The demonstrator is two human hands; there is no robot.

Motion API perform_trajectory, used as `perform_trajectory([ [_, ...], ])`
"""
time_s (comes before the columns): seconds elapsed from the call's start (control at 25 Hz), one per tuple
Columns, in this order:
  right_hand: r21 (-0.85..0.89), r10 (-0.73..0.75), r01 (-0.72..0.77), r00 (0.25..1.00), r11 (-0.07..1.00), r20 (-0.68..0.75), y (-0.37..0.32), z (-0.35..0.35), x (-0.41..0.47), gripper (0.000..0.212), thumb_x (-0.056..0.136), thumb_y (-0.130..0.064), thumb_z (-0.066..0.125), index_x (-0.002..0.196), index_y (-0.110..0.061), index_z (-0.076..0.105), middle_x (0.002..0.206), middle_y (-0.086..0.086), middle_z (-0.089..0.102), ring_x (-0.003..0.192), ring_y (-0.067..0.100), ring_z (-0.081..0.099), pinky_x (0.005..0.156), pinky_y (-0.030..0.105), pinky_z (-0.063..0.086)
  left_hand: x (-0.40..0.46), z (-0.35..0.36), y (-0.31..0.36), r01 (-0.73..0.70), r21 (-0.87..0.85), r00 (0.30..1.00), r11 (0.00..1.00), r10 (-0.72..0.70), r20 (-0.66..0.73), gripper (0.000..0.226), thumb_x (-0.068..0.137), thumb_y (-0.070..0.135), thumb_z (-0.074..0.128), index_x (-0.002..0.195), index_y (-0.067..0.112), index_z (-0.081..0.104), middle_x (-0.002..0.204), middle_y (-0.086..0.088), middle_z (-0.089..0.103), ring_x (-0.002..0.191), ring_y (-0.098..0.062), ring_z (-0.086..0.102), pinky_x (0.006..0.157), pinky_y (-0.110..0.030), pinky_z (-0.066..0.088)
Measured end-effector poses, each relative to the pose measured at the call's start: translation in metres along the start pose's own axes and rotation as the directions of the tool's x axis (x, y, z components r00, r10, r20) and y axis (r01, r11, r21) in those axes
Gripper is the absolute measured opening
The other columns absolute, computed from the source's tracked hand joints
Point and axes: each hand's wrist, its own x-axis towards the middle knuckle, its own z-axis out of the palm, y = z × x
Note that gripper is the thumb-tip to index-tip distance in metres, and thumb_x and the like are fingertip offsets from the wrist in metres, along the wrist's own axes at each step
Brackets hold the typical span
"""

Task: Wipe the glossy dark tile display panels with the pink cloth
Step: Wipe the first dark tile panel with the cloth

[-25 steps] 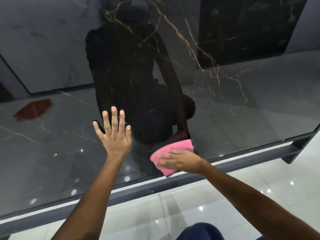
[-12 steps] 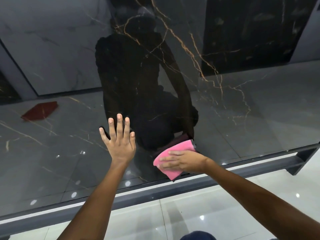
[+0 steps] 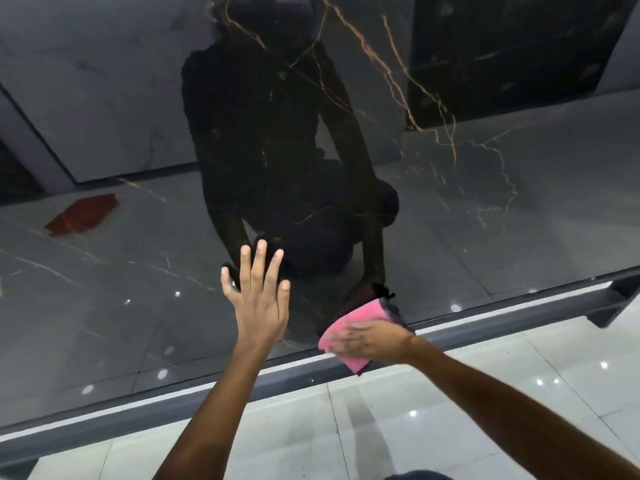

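Before us stands the glossy dark tile panel (image 3: 485,209). Our left hand (image 3: 258,303) lies flat on it, fingers straight, while our right hand (image 3: 370,341) presses the pink cloth (image 3: 360,315) against its lower edge, by the grey frame (image 3: 502,320).

Left hand (image 3: 258,306) flat on dark tile panel (image 3: 485,220); right hand (image 3: 372,341) presses pink cloth (image 3: 360,318) at panel's bottom edge.

A tile showroom: a large glossy dark panel (image 3: 450,209) with gold veins stands in a grey metal frame (image 3: 502,315) on a polished white tile floor (image 3: 450,410), and its surface mirrors more slabs across the room.
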Motion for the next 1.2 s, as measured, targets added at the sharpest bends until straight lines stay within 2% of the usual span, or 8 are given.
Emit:
perform_trajectory([
  [0.08,0.051,0.303,-0.3,0.921,0.953,-0.246,0.04,-0.004,-0.026,0.073,0.078,-0.003,0.059,0.146,-0.023,0.039,0.153,-0.007,0.034,0.143,0.018,0.027,0.119,0.042,0.007,0.001,0.02,-0.002,-0.044,0.1,0.998,0.994,0.048,-0.039,0.053,0.106,0.039,0.019,0.156,0.028,0.006,0.163,0.009,-0.009,0.15,-0.016,-0.009,0.116,-0.051,-0.008],
  [0.24,0.355,0.871,-0.819,0.317,0.451,-0.375,0.091,-0.014,-0.027,0.072,0.086,-0.017,0.062,0.15,-0.022,0.029,0.161,-0.007,0.012,0.149,0.021,0.005,0.118,0.044,0.006,-0.001,0.046,-0.005,-0.043,0.167,0.981,0.985,0.073,-0.178,0.057,0.104,0.038,0.019,0.156,0.023,0.002,0.164,0.001,-0.007,0.151,-0.022,-0.006,0.116,-0.056,-0.001],
  [0.44,0.12,0.47,-0.467,0.882,0.876,0.003,-0.048,0.046,-0.082,0.128,0.057,0.005,0.074,0.155,-0.02,-0.004,0.162,-0.001,0.0,0.149,0.025,-0.006,0.12,0.047,-0.007,-0.003,0.043,-0.008,-0.067,0.15,0.979,0.986,0.094,-0.183,0.057,0.105,0.038,0.018,0.156,0.022,0.0,0.164,0.0,-0.008,0.151,-0.022,-0.007,0.113,-0.06,0.003],
  [0.68,0.357,0.846,-0.768,0.496,0.533,-0.196,0.011,0.008,-0.018,0.083,0.085,0.006,0.048,0.154,-0.023,0.013,0.162,-0.003,0.001,0.149,0.026,-0.001,0.119,0.049,0.003,0.003,0.038,-0.002,-0.037,0.14,0.99,0.989,0.055,-0.127,0.058,0.104,0.036,0.023,0.156,0.025,0.0,0.163,0.005,-0.01,0.15,-0.018,-0.009,0.112,-0.062,0.004],
  [0.84,0.292,0.809,-0.759,0.577,0.582,-0.113,-0.017,0.022,-0.048,0.101,0.076,0.002,0.058,0.155,-0.019,-0.001,0.162,0.0,-0.008,0.149,0.028,-0.006,0.115,0.053,0.014,0.011,0.027,0.04,0.047,-0.12,0.996,0.992,-0.056,-0.072,0.054,0.098,0.027,0.039,0.148,0.027,0.02,0.162,0.007,-0.005,0.149,-0.009,-0.01,0.112,-0.06,-0.006],
  [0.96,0.633,0.982,-0.765,-0.183,-0.119,-0.036,0.042,0.032,-0.104,0.081,0.085,-0.007,0.051,0.153,-0.004,0.007,0.16,0.003,-0.007,0.147,0.024,-0.002,0.118,0.042,0.015,0.029,0.037,0.065,-0.015,-0.105,0.999,0.994,0.01,-0.054,0.059,0.1,0.032,0.034,0.153,0.032,0.009,0.161,0.016,-0.017,0.149,-0.01,-0.013,0.116,-0.047,-0.014],
  [1.04,0.778,0.673,-0.225,-0.669,-0.587,0.315,0.075,0.036,-0.13,0.075,0.088,0.004,0.05,0.15,0.006,0.008,0.159,0.017,-0.001,0.147,0.028,0.005,0.114,0.011,0.001,0.032,0.053,0.069,-0.009,0.027,0.996,1.0,0.012,-0.088,0.064,0.102,0.035,0.029,0.156,0.029,-0.004,0.161,0.011,-0.02,0.148,-0.014,-0.017,0.116,-0.05,-0.011],
  [1.2,0.667,0.467,0.037,-0.685,-0.744,0.559,0.005,0.019,-0.04,0.073,0.093,0.001,0.046,0.148,0.01,-0.002,0.158,0.022,-0.004,0.148,0.023,0.004,0.115,0.011,0.001,0.025,0.07,0.069,-0.011,0.1,0.984,0.995,0.029,-0.175,0.062,0.103,0.036,0.023,0.155,0.023,-0.006,0.162,0.005,-0.018,0.149,-0.018,-0.015,0.116,-0.055,-0.006],
])
